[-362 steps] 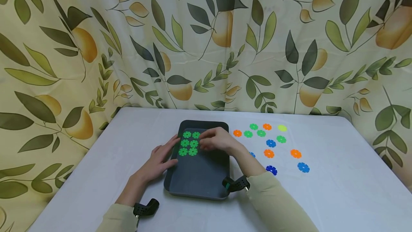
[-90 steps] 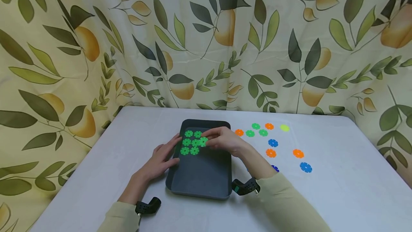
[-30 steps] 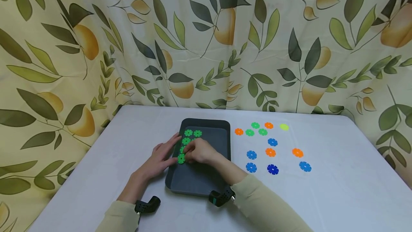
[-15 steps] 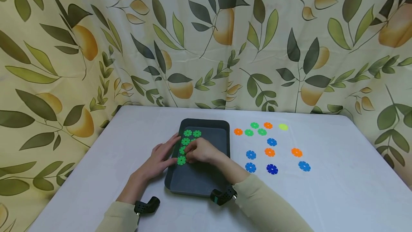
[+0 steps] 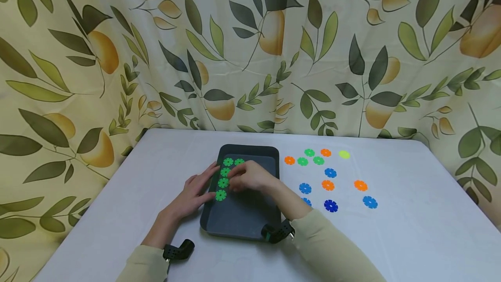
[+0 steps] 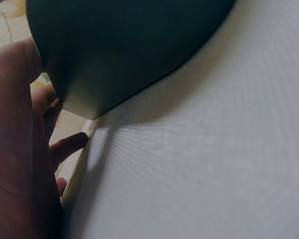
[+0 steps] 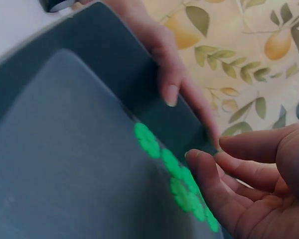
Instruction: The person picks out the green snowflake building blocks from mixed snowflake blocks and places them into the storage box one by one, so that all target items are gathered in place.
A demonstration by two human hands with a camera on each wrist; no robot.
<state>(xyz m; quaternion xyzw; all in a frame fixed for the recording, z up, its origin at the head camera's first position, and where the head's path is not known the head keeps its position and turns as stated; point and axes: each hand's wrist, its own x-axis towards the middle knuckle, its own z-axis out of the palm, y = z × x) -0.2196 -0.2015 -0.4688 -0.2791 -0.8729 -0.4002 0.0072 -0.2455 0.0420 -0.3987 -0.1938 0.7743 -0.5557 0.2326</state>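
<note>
A dark grey rectangular tray (image 5: 242,219) lies on the white table, with green notched plastic discs (image 5: 223,182) in rows along its upper left. My left hand (image 5: 192,195) rests at the tray's left rim, fingers extended; in the right wrist view its thumb lies over the rim. My right hand (image 5: 250,177) hovers just right of the left column of discs and hides part of the second column. In the right wrist view, thumb and fingers of my right hand (image 7: 254,194) stand apart with nothing visible between them, close to the green discs (image 7: 182,194).
Right of the tray lie loose discs: green (image 5: 303,161), orange (image 5: 328,185), light blue (image 5: 369,202), dark blue (image 5: 331,206) and a yellow one (image 5: 344,155). A curtain (image 5: 164,90) with a fruit and leaf print hangs behind the table.
A green disc that my right hand held earlier is gone from its fingers; another now lies lowest in the left column. The right hand has just risen slightly from there. My left hand stays put.
</note>
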